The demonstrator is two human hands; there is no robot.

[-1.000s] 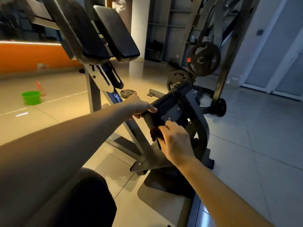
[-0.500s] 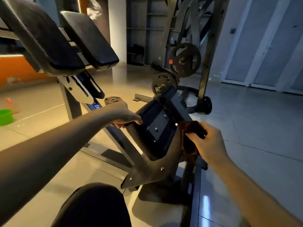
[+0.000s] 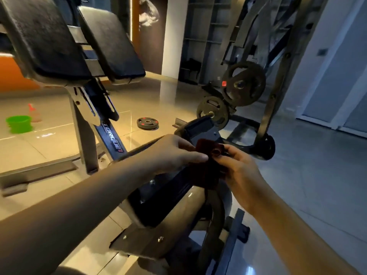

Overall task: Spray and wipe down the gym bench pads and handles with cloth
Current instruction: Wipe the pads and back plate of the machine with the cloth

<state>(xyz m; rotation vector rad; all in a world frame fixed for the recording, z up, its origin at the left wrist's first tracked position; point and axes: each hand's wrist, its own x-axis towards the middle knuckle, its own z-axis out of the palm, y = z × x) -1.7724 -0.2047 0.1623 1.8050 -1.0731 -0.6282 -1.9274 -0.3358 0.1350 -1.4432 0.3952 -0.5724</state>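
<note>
I see a dim room: warm light glares off the glossy beige floor tiles far left, cool grey light right; edges bend and blur.

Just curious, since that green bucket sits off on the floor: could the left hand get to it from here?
Probably not. The green bucket stands far across the floor beyond the bench leg, and the left hand is pinching the cloth.

Crumpled dark-red cloth above tilted black pad
</note>
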